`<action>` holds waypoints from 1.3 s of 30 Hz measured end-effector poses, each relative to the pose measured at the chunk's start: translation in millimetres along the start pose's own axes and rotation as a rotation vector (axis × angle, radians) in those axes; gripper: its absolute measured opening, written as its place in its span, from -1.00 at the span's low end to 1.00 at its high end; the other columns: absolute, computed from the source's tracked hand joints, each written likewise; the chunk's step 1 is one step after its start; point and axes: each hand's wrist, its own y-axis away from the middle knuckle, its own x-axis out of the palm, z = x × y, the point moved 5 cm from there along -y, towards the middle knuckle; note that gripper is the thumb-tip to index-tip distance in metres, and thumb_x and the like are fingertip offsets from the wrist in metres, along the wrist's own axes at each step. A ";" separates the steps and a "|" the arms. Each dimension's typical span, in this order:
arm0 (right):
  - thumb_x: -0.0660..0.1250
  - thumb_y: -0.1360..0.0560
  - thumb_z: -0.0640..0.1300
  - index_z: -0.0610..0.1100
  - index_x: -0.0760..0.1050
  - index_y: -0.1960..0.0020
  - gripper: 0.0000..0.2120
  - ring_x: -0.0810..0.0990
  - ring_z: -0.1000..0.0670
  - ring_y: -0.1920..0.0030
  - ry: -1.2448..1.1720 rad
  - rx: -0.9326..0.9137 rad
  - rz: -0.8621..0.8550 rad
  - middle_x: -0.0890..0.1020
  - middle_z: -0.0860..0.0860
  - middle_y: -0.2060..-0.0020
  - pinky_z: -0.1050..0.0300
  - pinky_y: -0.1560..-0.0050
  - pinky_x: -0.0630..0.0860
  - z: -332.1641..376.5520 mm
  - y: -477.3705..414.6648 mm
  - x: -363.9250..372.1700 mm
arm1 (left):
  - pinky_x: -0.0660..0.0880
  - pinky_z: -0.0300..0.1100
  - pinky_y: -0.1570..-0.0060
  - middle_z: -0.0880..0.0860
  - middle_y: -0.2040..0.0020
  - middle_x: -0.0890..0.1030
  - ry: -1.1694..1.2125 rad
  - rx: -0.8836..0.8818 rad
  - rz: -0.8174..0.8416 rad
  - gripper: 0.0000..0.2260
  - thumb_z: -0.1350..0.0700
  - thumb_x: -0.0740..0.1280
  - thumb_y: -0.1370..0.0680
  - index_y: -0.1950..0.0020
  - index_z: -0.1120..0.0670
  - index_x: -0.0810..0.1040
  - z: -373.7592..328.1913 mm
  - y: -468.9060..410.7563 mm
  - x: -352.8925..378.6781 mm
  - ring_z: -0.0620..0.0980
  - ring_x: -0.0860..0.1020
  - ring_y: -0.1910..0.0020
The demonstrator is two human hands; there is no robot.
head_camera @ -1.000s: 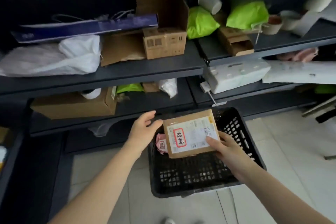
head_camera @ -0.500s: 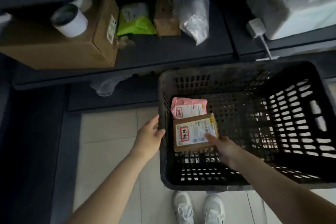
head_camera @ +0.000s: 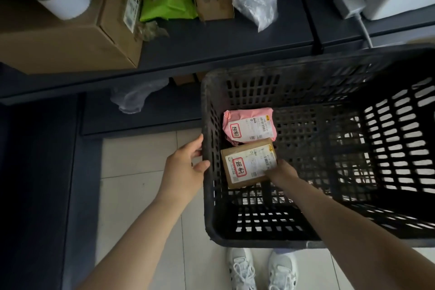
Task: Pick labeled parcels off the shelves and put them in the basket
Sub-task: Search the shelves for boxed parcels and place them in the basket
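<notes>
My right hand [head_camera: 282,172] pinches the brown parcel [head_camera: 247,165] by its lower-right corner, inside the basket [head_camera: 259,240] at centre frame, touching the pink parcel [head_camera: 249,125] above it. My left hand [head_camera: 186,167] rests with relaxed fingers on the basket's left wall.

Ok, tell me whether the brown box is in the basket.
In. The box lies within the basket walls, label up, beside the pink parcel, right hand gripping its corner. Resting on the bottom: cannot tell.

Free basket [head_camera: 259,239] room right of brown parcel [head_camera: 247,165]
</notes>
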 end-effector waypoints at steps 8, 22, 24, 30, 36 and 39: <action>0.21 -0.55 0.05 -0.02 0.23 -0.43 -0.52 0.44 -0.09 -0.30 0.358 -0.205 0.120 0.48 -0.02 -0.30 -0.08 -0.37 0.29 21.8 39.9 -21.7 | 0.31 -0.17 -0.32 -0.05 -0.40 0.41 -0.177 -0.009 0.040 -0.45 0.14 0.30 -0.57 -0.51 -0.09 0.18 -1.4 6.8 -0.9 -0.09 0.40 -0.35; 0.27 -0.51 0.06 -0.09 0.30 -0.44 -0.45 0.44 -0.11 -0.30 0.433 -0.531 0.028 0.45 -0.08 -0.35 0.01 -0.28 0.40 116.0 222.7 -123.6 | 0.43 -0.21 -0.21 -0.05 -0.39 0.38 -0.550 0.225 -0.137 -0.60 0.01 0.17 -0.62 -0.46 -0.04 0.30 -109.1 112.4 -119.7 -0.06 0.42 -0.30; 0.27 -0.53 0.00 -0.14 0.30 -0.44 -0.48 0.42 -0.11 -0.32 0.489 -0.647 0.023 0.44 -0.09 -0.35 0.06 -0.31 0.37 150.5 284.1 -135.8 | 0.42 -0.21 -0.13 -0.07 -0.32 0.42 -0.572 0.241 -0.217 -0.62 0.02 0.17 -0.62 -0.44 -0.04 0.33 -125.2 143.1 -160.1 -0.07 0.41 -0.26; 0.26 -0.56 0.00 -0.12 0.27 -0.46 -0.49 0.38 -0.02 -0.36 0.651 -1.067 -0.008 0.40 -0.03 -0.38 0.21 -0.28 0.30 250.2 489.4 -129.2 | 0.49 -0.15 0.02 -0.07 -0.17 0.47 -0.688 0.241 -0.577 -0.65 -0.02 0.17 -0.60 -0.39 -0.05 0.40 -151.0 262.0 -310.5 -0.05 0.46 -0.16; 0.27 -0.55 0.02 -0.07 0.30 -0.44 -0.50 0.37 0.01 -0.38 0.712 -1.530 -0.076 0.38 0.01 -0.40 0.18 -0.34 0.28 305.4 713.0 -73.7 | 0.55 -0.09 0.23 -0.04 -0.02 0.57 -0.797 0.148 -0.903 -0.72 0.05 0.36 -0.50 -0.21 -0.01 0.57 -146.4 428.9 -452.4 0.02 0.57 0.04; 0.27 -0.55 0.03 -0.04 0.29 -0.44 -0.50 0.37 0.02 -0.37 0.725 -1.721 -0.120 0.38 0.03 -0.39 0.14 -0.34 0.30 304.5 815.8 -40.3 | 0.52 -0.18 0.31 -0.08 0.03 0.58 -0.906 0.062 -1.066 -0.72 0.03 0.41 -0.46 -0.16 -0.02 0.59 -132.1 533.6 -509.1 -0.05 0.58 0.10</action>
